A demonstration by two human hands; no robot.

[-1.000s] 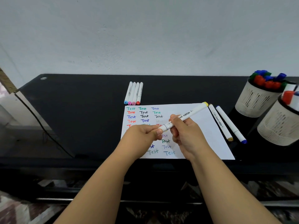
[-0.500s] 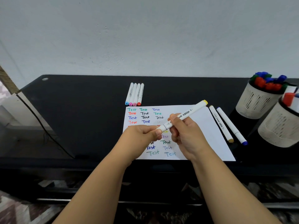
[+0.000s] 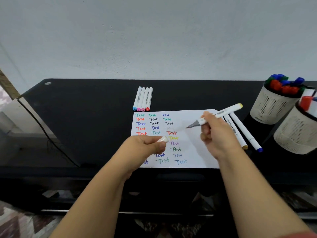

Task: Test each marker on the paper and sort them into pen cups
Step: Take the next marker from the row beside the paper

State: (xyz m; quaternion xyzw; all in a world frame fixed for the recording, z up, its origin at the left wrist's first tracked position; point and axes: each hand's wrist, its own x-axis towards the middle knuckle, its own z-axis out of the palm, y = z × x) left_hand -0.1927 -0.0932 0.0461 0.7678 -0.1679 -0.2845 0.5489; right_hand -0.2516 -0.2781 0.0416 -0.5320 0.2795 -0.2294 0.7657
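White paper (image 3: 197, 152) carries green, red, blue, black, yellow, purple "Test" words; held white marker (image 3: 221, 114) has yellow end, grey tip; black surface (image 3: 85, 117); cream slotted cups (image 3: 272, 107) hold red, blue, green caps

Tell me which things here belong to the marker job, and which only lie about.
Job: marker in right hand; cap in left hand; paper; four markers; two markers; two cups.
Lying about: cable; table.

Black desk (image 3: 85, 126) against a grey wall (image 3: 154, 40); 1 cable (image 3: 42, 133) (black) at left.
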